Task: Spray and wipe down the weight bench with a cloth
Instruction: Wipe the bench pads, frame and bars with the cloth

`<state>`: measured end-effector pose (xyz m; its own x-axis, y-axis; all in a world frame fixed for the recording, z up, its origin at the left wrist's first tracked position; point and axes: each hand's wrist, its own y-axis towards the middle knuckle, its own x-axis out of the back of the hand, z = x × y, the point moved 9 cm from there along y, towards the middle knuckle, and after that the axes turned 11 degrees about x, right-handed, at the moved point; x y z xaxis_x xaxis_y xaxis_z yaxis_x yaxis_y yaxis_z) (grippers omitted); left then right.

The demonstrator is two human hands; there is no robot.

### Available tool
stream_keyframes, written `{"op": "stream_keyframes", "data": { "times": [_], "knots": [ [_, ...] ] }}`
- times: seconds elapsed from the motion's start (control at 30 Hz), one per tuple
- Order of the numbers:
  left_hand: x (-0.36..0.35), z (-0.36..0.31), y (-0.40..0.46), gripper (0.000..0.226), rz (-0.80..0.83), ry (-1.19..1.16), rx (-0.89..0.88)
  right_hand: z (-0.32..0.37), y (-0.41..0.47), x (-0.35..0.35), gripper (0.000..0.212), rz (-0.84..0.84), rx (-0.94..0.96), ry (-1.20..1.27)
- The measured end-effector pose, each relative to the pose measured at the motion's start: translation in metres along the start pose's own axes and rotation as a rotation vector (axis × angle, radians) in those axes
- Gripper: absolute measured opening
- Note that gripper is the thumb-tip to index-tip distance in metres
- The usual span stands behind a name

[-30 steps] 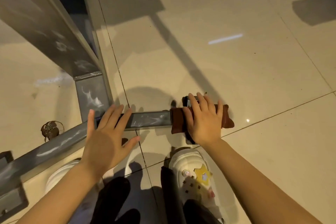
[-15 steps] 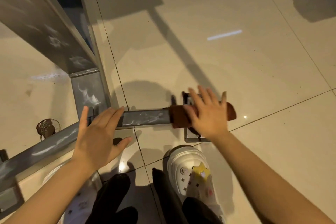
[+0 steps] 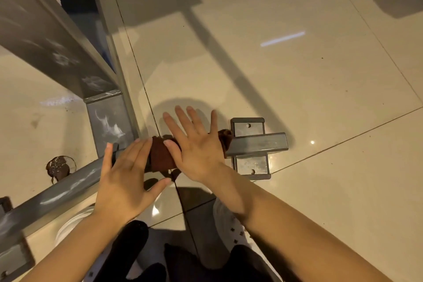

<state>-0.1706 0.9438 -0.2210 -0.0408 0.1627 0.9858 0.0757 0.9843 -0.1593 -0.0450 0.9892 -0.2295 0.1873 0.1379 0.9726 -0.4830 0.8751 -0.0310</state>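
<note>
A dark brown cloth is draped over the grey metal floor bar of the weight bench frame. My right hand presses flat on the cloth with its fingers spread straight. My left hand rests open on the same bar just left of the cloth, its fingertips touching the cloth's edge. The bar's right end and its bolted foot plate lie bare. An upright post and a slanted beam of the frame rise at the left, streaked with white smears.
Glossy beige floor tiles spread to the right and behind. A round brown floor drain lies left of the bar. My white shoes and dark trouser legs stand just below the bar. Another foot bracket sits bottom left.
My right hand slid the cloth leftward along the bar, uncovering the bar's right end and foot plate. My left hand stayed on the bar, and the cloth now meets its fingertips.
</note>
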Motion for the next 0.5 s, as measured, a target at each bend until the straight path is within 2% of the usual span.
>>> {"op": "stream_keyframes", "data": {
  "times": [0.13,0.23,0.37,0.5],
  "knots": [
    [0.003,0.0,-0.003,0.083,-0.06,-0.019,-0.045,-0.027,-0.011,0.002,0.061,0.025,-0.034,-0.024],
    [0.0,0.002,-0.001,0.083,-0.018,0.014,-0.031,-0.078,-0.041,0.018,0.064,0.008,-0.131,-0.076],
    [-0.005,0.003,-0.001,0.087,0.034,0.049,0.011,-0.15,-0.091,0.025,0.064,0.072,-0.257,-0.096],
    [-0.009,0.001,-0.001,0.086,0.038,0.041,0.007,-0.141,-0.104,0.026,0.062,0.029,-0.2,-0.108]
  ]
}}
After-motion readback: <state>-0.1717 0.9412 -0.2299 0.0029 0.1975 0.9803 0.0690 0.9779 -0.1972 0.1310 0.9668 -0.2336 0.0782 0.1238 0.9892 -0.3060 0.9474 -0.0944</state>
